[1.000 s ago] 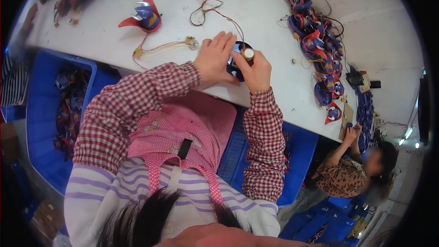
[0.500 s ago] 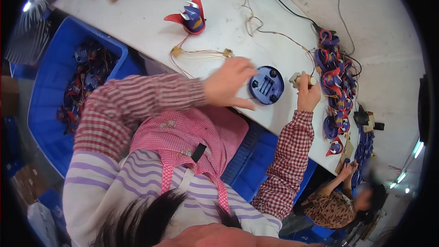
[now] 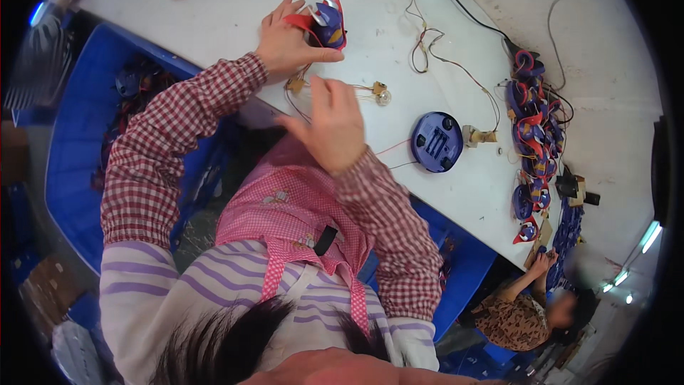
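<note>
Nearest the body, the right hand (image 3: 335, 125) hung over the front edge of the glossy white tabletop (image 3: 385, 43), open and slightly blurred, its thumb and fingers parted and no object visible in it. Beyond its forearm to the right lay the round, dark-purple plastic disc (image 3: 437, 142), flat on the table with its slotted inner side up; a thin red wire (image 3: 392, 149) led from its left side toward the forearm, so a snag there seemed worth guarding against. Just past the right fingertips sat the small tan connector block (image 3: 295, 85), and right of it the small clear, round bulb-like piece (image 3: 383, 98) on fine wires. A short beige-and-grey block (image 3: 479, 135) stood just beside the disc. Farther out, the left hand (image 3: 288, 46) was open around the lower left of the red-winged, purple plastic figure with silver horns (image 3: 329, 25), the thumb along its lower edge; how firmly it pressed could not be told. Handling it well probably meant taking the solid body rather than the thin wings, and keeping its leads slack. Farthest lay the long heap of similar purple-and-red figures (image 3: 531, 132), well apart from both hands.
</note>
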The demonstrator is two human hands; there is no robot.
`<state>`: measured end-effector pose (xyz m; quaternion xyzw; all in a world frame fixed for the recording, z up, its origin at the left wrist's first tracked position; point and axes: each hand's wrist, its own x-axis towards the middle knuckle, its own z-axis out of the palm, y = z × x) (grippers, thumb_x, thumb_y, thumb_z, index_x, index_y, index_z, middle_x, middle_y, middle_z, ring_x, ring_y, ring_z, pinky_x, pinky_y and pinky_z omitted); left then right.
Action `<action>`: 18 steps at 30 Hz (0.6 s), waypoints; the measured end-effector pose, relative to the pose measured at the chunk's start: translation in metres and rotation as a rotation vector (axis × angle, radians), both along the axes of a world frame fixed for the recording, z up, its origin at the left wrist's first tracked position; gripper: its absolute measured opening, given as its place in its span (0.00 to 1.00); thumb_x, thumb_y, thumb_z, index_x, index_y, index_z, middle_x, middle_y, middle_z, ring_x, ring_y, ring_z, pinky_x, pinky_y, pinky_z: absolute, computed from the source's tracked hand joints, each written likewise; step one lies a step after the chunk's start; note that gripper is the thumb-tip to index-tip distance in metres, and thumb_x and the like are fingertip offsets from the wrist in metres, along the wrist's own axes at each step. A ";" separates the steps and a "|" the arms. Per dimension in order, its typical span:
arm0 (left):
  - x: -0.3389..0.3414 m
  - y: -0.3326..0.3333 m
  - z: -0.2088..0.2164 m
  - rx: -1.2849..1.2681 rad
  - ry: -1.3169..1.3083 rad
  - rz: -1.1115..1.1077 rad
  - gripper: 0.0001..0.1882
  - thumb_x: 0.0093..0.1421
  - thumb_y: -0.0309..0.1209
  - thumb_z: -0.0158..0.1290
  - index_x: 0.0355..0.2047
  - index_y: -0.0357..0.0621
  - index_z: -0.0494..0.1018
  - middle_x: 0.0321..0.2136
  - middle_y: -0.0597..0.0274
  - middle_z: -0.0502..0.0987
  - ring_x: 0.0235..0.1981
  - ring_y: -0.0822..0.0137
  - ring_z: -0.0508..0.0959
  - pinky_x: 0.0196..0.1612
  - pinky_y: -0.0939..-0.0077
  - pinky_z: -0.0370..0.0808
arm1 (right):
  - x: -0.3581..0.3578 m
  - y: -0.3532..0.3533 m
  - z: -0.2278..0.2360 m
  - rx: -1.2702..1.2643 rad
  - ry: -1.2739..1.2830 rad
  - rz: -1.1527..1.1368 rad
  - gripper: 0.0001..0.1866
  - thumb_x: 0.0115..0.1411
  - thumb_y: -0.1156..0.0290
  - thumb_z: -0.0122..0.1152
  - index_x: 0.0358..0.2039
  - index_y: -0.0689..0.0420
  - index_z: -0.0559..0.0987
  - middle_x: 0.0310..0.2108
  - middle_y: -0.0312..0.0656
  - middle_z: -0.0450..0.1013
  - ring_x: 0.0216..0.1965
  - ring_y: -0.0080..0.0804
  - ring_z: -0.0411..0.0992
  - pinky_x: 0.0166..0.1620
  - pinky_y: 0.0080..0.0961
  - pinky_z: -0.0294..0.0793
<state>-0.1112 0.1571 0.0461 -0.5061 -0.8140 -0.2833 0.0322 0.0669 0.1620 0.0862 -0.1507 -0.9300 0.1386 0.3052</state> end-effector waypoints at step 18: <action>0.023 0.026 0.041 0.484 -1.168 -0.214 0.23 0.49 0.36 0.61 0.41 0.31 0.74 0.34 0.56 0.79 0.33 0.69 0.77 0.42 0.82 0.72 | -0.027 0.015 -0.024 -0.142 -0.216 -0.049 0.16 0.54 0.68 0.58 0.42 0.58 0.72 0.34 0.47 0.67 0.28 0.45 0.72 0.31 0.33 0.74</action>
